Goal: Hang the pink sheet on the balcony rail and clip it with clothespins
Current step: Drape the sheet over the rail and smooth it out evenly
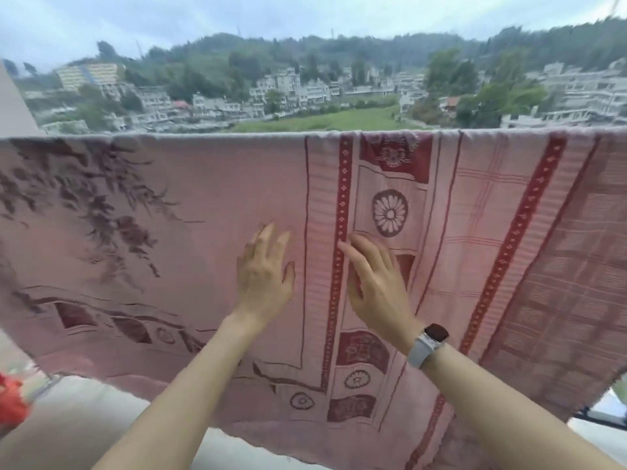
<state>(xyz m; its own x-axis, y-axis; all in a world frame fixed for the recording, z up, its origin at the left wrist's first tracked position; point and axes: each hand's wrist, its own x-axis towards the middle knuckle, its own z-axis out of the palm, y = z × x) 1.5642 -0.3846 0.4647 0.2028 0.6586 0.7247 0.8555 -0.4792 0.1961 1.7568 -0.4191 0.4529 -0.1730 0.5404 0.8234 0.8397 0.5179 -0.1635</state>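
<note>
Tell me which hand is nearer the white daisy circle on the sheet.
Right. The right hand lies just below the daisy circle; the left hand rests on the pink sheet farther left.

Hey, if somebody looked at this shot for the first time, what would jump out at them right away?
The big pink cotton sheet with dark red flower and stripe patterns fills the middle, draped over the rail from edge to edge. Both hands lie on it with straight fingers, the left hand on plain pink, the right hand by a red dotted stripe, with a grey-strapped wristwatch on that wrist. Behind, a green hillside town spreads under grey sky.
</note>
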